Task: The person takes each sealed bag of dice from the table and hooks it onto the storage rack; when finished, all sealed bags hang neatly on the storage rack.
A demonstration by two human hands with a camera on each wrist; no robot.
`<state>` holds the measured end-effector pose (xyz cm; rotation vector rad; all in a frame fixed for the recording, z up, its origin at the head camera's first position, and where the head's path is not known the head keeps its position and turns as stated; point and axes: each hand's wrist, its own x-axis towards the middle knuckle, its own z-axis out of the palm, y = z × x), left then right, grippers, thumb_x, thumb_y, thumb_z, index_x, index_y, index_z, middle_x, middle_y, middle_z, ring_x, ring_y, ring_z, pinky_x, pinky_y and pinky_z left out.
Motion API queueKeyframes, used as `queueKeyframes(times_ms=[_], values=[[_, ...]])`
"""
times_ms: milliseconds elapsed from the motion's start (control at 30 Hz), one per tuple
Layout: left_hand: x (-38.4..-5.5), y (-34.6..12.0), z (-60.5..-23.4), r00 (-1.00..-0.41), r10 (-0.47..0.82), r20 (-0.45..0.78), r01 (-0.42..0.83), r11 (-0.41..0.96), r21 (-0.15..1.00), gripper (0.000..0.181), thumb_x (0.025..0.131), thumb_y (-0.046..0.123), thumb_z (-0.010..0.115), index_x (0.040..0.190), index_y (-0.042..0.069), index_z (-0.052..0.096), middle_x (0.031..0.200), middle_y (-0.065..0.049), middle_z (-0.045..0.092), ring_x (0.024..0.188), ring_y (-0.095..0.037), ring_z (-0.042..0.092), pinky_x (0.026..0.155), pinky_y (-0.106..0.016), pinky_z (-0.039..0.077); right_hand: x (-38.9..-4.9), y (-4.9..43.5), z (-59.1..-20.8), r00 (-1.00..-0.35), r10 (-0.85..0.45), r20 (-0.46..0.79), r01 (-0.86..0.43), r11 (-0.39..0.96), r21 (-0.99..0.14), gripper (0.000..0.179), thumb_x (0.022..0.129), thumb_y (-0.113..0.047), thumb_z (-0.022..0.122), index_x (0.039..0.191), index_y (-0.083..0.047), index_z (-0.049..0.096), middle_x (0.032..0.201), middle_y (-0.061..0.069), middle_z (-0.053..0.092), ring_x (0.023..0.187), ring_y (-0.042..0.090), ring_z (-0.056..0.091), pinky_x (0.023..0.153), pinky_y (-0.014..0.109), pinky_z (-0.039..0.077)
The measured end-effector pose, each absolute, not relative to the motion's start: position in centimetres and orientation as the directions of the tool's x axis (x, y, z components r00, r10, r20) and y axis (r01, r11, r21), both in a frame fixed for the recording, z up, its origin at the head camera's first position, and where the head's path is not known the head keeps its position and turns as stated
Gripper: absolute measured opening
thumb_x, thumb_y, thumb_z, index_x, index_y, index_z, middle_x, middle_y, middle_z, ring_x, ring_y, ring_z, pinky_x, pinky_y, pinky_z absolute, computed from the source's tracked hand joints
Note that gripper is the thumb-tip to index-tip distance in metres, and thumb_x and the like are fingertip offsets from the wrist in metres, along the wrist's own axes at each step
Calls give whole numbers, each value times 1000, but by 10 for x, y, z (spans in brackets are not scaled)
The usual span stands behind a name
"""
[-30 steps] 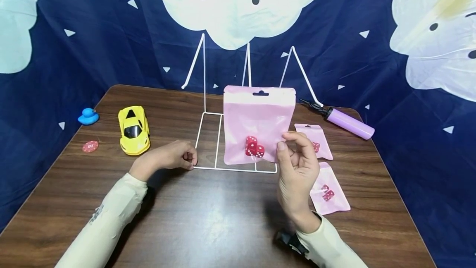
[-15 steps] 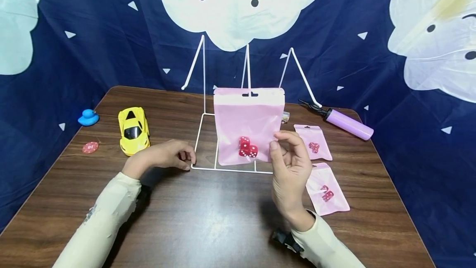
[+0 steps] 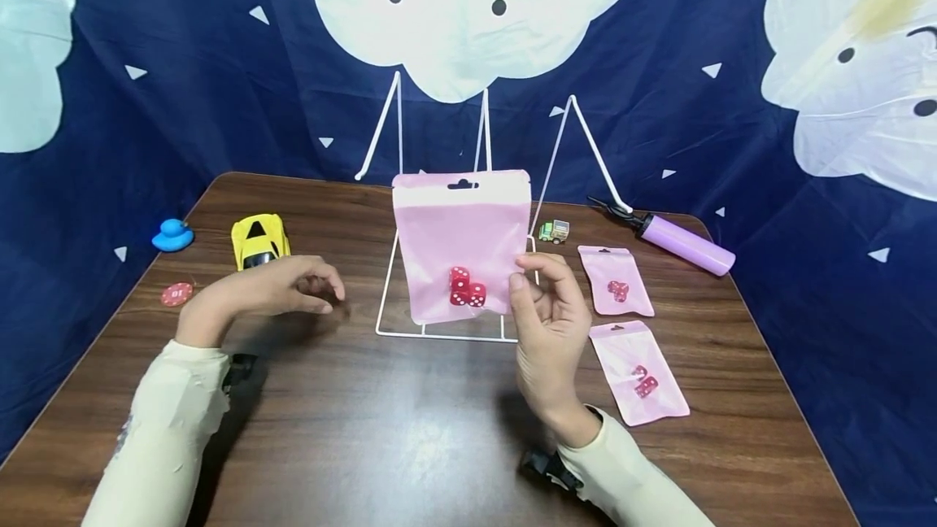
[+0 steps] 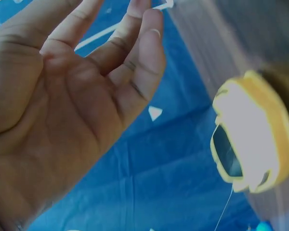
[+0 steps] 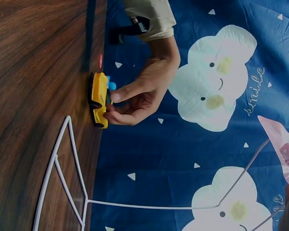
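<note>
My right hand [image 3: 552, 332] pinches the right edge of a pink zip pouch [image 3: 461, 226] between thumb and fingers. Red dice [image 3: 465, 287] show through its front, and a hang hole is cut in its top strip. The pouch is upright and raised, covering much of a white wire display rack [image 3: 378, 125] with three hook arms. In the right wrist view only a corner of the pouch [image 5: 279, 144] appears. To the left of the rack my left hand [image 3: 259, 295] hovers, fingers loosely bent around nothing, partly covering a yellow toy car [image 3: 256, 233].
Two more pink pouches, a far one [image 3: 615, 267] and a near one [image 3: 629, 364], lie right of the rack. Behind them are a purple hand pump [image 3: 688, 244] and a small toy truck [image 3: 554, 232]. A blue duck [image 3: 172, 236] and a red poker chip [image 3: 176, 293] lie far left.
My right hand has carried the pouch leftward across the front of the rack. My left hand has left the rack's front left corner and moved left toward the car.
</note>
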<state>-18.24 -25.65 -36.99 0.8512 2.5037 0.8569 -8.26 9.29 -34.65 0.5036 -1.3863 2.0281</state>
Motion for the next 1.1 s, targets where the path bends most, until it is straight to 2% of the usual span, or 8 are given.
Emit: queueKeyframes(times_ms=[133, 333, 500, 633, 700, 867, 1033, 1100], values=[[-179, -269, -359, -788, 602, -128, 417, 675, 609, 16, 96, 10, 83, 109, 14, 76, 111, -1, 69, 99, -21, 61, 86, -41, 53, -84, 88, -348, -735, 254, 629, -678, -266, -685, 23, 99, 12, 64, 118, 24, 57, 111, 6, 61, 73, 6, 62, 63, 14, 49], [-175, -284, -346, -808, 584, -75, 430, 673, 602, 18, 93, 9, 85, 107, 16, 75, 107, 5, 71, 98, -20, 62, 87, -36, 55, -85, 79, -349, -734, 226, 641, -679, -269, -683, 24, 99, 15, 62, 118, 27, 54, 115, 7, 62, 92, 11, 71, 80, 20, 59], [-169, -296, -339, -841, 533, -90, 390, 714, 582, 24, 94, -1, 80, 112, 15, 76, 111, 2, 71, 101, -20, 61, 88, -33, 54, -86, 69, -347, -746, 207, 633, -663, -307, -682, 23, 98, 17, 60, 120, 24, 56, 116, 6, 63, 87, 9, 71, 73, 18, 57], [-168, -303, -337, -858, 504, -99, 375, 747, 548, 28, 93, -5, 79, 115, 12, 77, 113, -2, 71, 101, -22, 60, 87, -31, 53, -87, 60, -345, -753, 195, 629, -654, -335, -679, 22, 99, 15, 61, 120, 21, 58, 116, 5, 62, 81, 7, 67, 65, 15, 50], [-168, -305, -337, -861, 500, -95, 377, 752, 542, 26, 92, -2, 82, 114, 11, 77, 111, -1, 71, 100, -20, 60, 86, -31, 53, -87, 56, -345, -754, 189, 629, -651, -345, -676, 21, 99, 15, 61, 120, 19, 60, 116, 5, 63, 81, 6, 66, 65, 15, 49], [-167, -308, -337, -864, 496, -88, 380, 756, 533, 26, 91, 3, 85, 114, 9, 77, 111, 0, 71, 98, -12, 60, 87, -31, 53, -89, 46, -345, -754, 167, 635, -647, -354, -676, 23, 100, 15, 59, 119, 25, 54, 118, 3, 65, 87, 7, 67, 73, 16, 53], [-165, -310, -335, -868, 487, -101, 365, 762, 536, 24, 93, 5, 84, 115, 9, 78, 113, -1, 72, 101, -18, 61, 87, -34, 54, -89, 38, -347, -768, 134, 626, -626, -364, -690, 25, 101, 12, 59, 120, 27, 51, 118, 1, 64, 87, 6, 67, 73, 15, 53], [-165, -310, -334, -869, 483, -105, 359, 762, 540, 23, 93, 6, 84, 115, 9, 78, 113, -2, 72, 102, -21, 62, 88, -35, 55, -89, 35, -348, -777, 122, 617, -611, -382, -693, 26, 102, 12, 59, 121, 27, 51, 118, 1, 64, 91, 7, 71, 78, 18, 57]])
